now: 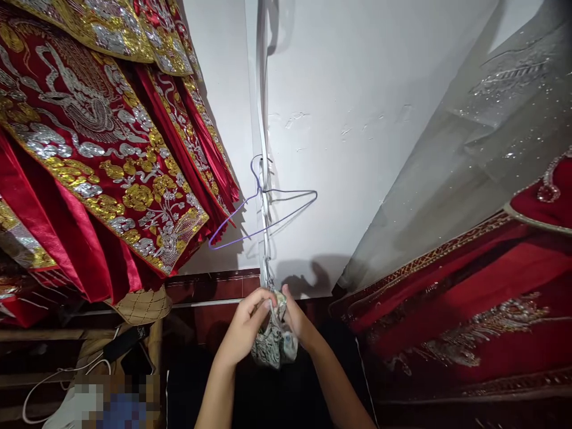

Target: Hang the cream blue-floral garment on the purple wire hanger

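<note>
The fingers of the left hand (pixel 243 328) and right hand (pixel 298 322) were pinched together on a small grey patterned cloth bundle (pixel 274 342), which hung between the 2 hands at the lower end of a thin cord (pixel 265 238) running down the white wall (pixel 357 119). Just above, a purple wire hanger (pixel 263 217) hung on that cord. Red embroidered garments (pixel 89 149) hung to the left.
</note>
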Available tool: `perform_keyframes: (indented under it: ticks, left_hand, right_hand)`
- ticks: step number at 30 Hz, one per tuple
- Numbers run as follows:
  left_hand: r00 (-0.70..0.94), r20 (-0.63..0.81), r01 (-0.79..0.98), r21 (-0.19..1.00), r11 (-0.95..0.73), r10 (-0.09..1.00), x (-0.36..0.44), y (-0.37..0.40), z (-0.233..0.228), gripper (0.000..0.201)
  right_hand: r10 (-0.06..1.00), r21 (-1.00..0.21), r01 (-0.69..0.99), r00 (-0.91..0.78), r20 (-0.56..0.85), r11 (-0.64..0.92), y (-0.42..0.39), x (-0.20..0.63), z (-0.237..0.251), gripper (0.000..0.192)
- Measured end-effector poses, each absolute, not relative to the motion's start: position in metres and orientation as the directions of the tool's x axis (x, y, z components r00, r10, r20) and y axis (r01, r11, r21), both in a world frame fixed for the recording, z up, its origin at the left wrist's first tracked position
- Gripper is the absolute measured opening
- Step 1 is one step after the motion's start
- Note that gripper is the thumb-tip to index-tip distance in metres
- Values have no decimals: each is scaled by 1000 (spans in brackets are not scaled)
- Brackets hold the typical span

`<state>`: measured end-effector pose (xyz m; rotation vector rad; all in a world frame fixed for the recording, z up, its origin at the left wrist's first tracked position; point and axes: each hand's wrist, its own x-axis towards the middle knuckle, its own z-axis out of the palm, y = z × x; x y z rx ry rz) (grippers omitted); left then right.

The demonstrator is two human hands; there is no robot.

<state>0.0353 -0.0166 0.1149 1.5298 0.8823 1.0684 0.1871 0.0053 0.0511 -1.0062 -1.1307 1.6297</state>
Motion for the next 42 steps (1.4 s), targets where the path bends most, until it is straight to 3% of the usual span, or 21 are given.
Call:
perform_keyframes:
  ticks: [3,5,8,11,14,16,18,23,27,30,33,38,42]
  left_hand:
    - [274,271,114,944,-311,923,39,-15,119,26]
    - [209,300,164,927,-336,931,34,-12,117,26]
    - [207,235,176,946,-273,950,22,-12,105,37]
    - [364,54,246,957,-152,930,11,-18,88,47]
    - [375,-35,439,887,-144,926,-2,-21,81,45]
    - [298,-16,543,825,-156,954,-12,-19,87,39]
    - [236,18,626,762,-167,971,-23,-16,100,36]
    - [214,24,836,512,-196,976,-50,-9,127,32]
    - [213,-38,895,409,-179,976,-74,-4,128,26]
    - [244,32,878,417,-235,969,-94,9,134,28]
    - [243,234,822,466,-328,941,-104,29,156,31]
    - [165,466,688,577,-440,869,-84,61,195,29]
    - [163,539,671,553,-493,826,-61,82,201,33]
  right_hand:
    - [855,-871,-346,-498,-144,-348,-3,184,66,81]
    - [808,-911,-275,-581,-99,-309,-6,187,76,66]
    - [738,-997,-68,-675,16,-40,0,196,95,30]
    - [776,-943,113,-603,186,313,23,211,123,5]
    - [856,-839,251,-338,392,483,62,226,151,23]
    - [880,-834,286,-96,465,472,93,231,159,37]
    - [885,-846,294,2,465,444,120,228,155,39]
    - [934,-881,312,-73,350,355,141,218,114,31]
    - [905,-835,354,-103,413,421,122,229,103,22]
    - [878,-809,348,-127,461,474,108,242,113,17]
    - [886,-830,313,-117,448,461,102,250,126,15]
    - [959,-925,253,-96,266,282,96,253,136,15]
    - [964,-956,178,-174,201,232,86,247,139,17]
